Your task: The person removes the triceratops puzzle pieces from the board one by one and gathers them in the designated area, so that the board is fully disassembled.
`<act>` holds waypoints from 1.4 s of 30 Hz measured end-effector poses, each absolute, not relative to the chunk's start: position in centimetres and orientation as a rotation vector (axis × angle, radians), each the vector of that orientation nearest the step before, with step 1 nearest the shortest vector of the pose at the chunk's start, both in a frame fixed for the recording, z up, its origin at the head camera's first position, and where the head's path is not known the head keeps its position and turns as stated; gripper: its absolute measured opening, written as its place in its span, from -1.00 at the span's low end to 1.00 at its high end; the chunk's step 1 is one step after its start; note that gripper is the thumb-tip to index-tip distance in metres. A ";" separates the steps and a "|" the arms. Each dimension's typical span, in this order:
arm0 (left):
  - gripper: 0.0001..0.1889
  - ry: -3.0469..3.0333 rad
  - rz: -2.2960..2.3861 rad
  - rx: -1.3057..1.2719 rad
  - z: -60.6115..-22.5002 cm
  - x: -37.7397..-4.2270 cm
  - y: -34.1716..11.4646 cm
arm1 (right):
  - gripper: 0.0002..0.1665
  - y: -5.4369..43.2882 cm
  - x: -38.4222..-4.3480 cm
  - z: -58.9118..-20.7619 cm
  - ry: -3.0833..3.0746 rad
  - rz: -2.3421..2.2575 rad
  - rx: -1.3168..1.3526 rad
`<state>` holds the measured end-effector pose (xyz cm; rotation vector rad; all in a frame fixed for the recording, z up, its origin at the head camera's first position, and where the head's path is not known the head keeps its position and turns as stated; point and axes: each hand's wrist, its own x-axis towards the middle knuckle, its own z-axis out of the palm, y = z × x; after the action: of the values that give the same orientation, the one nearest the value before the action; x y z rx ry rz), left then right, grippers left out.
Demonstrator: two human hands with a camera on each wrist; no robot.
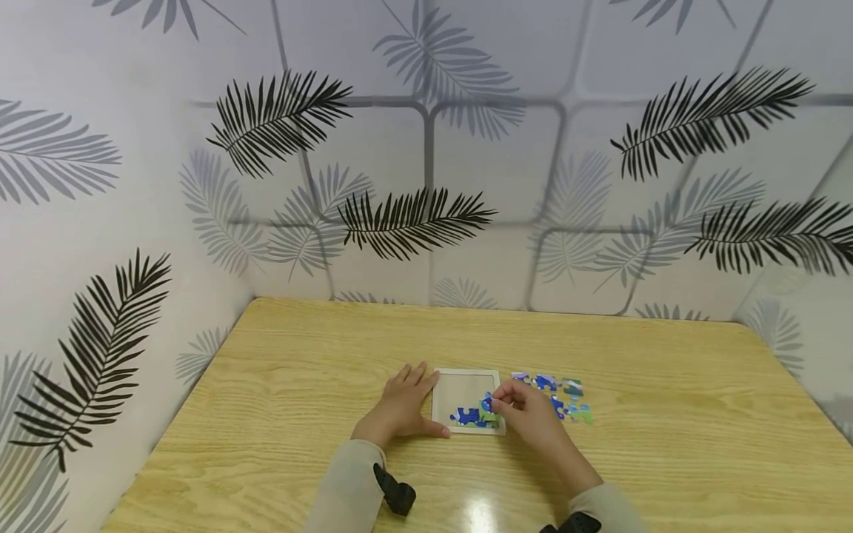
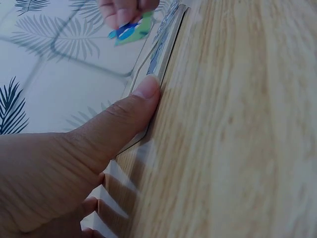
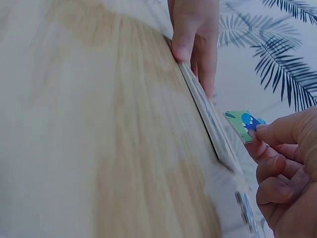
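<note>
A square puzzle tray (image 1: 466, 371) with a pale rim lies on the table, with a few joined blue and green pieces (image 1: 469, 416) along its bottom right. My left hand (image 1: 403, 406) is spread at the tray's left side, its thumb (image 2: 148, 87) touching the near edge and its fingers by the far left corner. Between thumb and fingertips, my right hand (image 1: 536, 422) pinches a green and blue jigsaw piece (image 3: 240, 124). Both wrist views show that piece raised above the tray, at its right part.
Several loose jigsaw pieces (image 1: 545, 382) lie right of the tray, partly hidden by my right hand. The wooden table (image 1: 320, 348) reaches back to a wall (image 1: 493, 259) patterned with leaves. Dark wrist-worn devices (image 1: 397, 496) sit on both sleeves.
</note>
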<state>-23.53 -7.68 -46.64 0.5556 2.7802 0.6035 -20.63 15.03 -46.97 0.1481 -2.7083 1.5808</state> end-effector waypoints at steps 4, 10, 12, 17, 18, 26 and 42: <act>0.04 2.780 0.611 0.573 -46.5 -23.4 -7.7 | -0.96 16.8 -20.1 -47.0 -2.733 1.556 0.125; 0.04 2.778 0.615 0.576 -46.7 -23.4 -7.8 | -0.96 18.8 -19.0 -46.8 -2.742 1.546 0.112; 0.05 2.774 0.622 0.563 -46.8 -23.5 -7.8 | -0.96 19.2 -18.6 -46.8 -2.756 1.534 0.098; 0.06 2.773 0.624 0.552 -47.1 -23.7 -7.8 | -0.96 20.0 -18.0 -47.0 -2.796 1.499 0.070; 0.06 2.774 0.619 0.553 -47.1 -23.7 -7.8 | -0.96 20.0 -17.9 -47.0 -2.802 1.494 0.069; 0.06 2.764 0.623 0.541 -46.9 -23.7 -7.8 | -0.94 20.5 -17.9 -47.3 -2.834 1.435 0.097; 0.06 2.773 0.603 0.545 -47.2 -23.9 -7.7 | -0.94 20.7 -17.8 -47.0 -2.841 1.377 0.108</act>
<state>-23.95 -7.73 -47.19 0.5446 2.7732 0.6033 -17.76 20.72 -47.02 0.1075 -2.8412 1.3766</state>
